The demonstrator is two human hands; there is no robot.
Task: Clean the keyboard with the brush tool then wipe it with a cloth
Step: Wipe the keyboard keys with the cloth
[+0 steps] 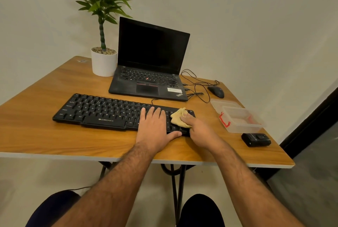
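A black keyboard (102,111) lies across the middle of the wooden table (36,135). My left hand (153,126) rests flat on the keyboard's right part, fingers straight, thumb along the front edge. My right hand (199,131) grips a crumpled yellow cloth (178,117) and holds it against the keys at the keyboard's right end. No brush tool is visible in this view.
An open black laptop (151,62) stands behind the keyboard, with a potted plant (103,62) to its left. A black mouse (216,91) and tangled cables (197,85) lie at the back right. A clear plastic box (241,120) and a small black case (256,139) sit near the right edge.
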